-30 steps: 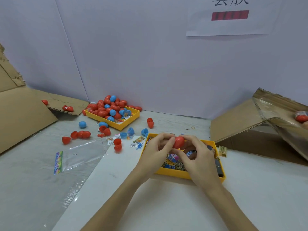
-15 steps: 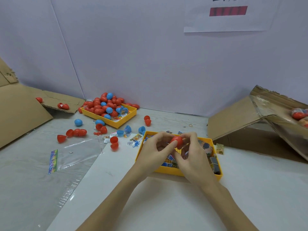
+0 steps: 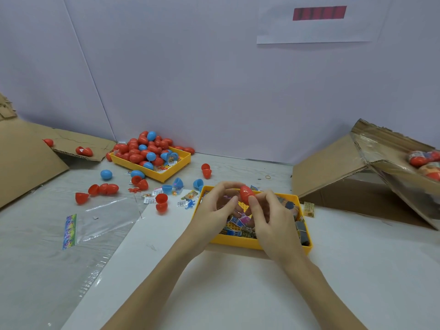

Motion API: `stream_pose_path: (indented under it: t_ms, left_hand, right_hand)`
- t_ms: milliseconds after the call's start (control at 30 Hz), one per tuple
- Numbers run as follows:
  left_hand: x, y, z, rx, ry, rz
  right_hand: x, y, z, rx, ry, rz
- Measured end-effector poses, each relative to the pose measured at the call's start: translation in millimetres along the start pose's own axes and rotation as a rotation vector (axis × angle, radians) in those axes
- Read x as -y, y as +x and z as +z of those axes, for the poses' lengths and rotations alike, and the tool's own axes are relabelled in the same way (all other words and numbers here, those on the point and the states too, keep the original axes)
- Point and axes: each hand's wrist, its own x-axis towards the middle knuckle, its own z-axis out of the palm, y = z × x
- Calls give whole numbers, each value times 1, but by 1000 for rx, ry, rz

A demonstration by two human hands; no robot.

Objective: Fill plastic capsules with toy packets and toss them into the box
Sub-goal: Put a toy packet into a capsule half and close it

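Head view: right hand [image 3: 271, 217] pinching the closed red capsule [image 3: 246, 193] above the yellow packet tray [image 3: 238, 241], left hand [image 3: 212, 210] loosely curled beside it, contact unclear; seam should be fully snapped before tossing toward the cardboard box [image 3: 371, 167].

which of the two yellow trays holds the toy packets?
The near yellow tray, right under both hands. It holds flat printed packets; the far tray by the wall is heaped with red and blue capsules.

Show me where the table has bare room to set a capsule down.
Free: the white sheet between the forearms, near of the packet tray; also the white surface between that tray and the cardboard box. Crowded: the stretch between the capsule tray and the packet tray, strewn with capsule halves and packets.
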Motion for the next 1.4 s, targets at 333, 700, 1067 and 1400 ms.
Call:
stream_pose_path:
  t_ms: [333, 700, 1067, 1400]
  left_hand:
    - [-4, -1, 3, -11, -87, -23]
    - [-2, -1, -3, -89, -158, -38]
    - [1, 2, -1, -105, -109, -38]
    - [0, 3, -1, -115, -109, -55]
  right_hand:
    - [4, -2, 0, 35, -68, 20]
    - [-4, 3, -5, -25, -253, 90]
    - [3, 16, 0, 196, -599, 261]
    - [1, 15, -2, 180, -514, 287]
